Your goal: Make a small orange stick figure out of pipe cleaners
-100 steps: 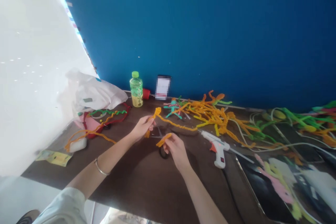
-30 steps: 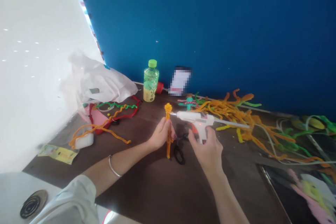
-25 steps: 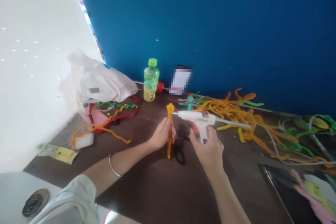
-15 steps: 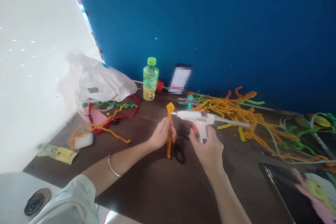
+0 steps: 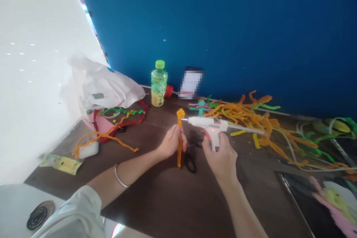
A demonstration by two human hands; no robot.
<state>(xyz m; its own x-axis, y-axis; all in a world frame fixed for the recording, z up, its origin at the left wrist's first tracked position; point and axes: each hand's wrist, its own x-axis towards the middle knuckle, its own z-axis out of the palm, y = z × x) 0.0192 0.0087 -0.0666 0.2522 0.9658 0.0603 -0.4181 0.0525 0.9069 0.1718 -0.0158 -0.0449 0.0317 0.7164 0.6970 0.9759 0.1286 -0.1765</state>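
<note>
At the centre of the frame, the left hand (image 5: 169, 144) pinches an upright orange pipe-cleaner figure (image 5: 180, 134) between thumb and fingers. The right hand (image 5: 220, 158) is wrapped around the handle of a white glue gun (image 5: 208, 124), whose nozzle touches the figure's neck. Black scissors (image 5: 191, 158) lie on the brown table (image 5: 167, 200) between the hands.

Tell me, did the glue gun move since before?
Yes. The glue gun lay on the table right of the scissors; now the right hand holds it above them, nozzle at the orange figure.
</note>
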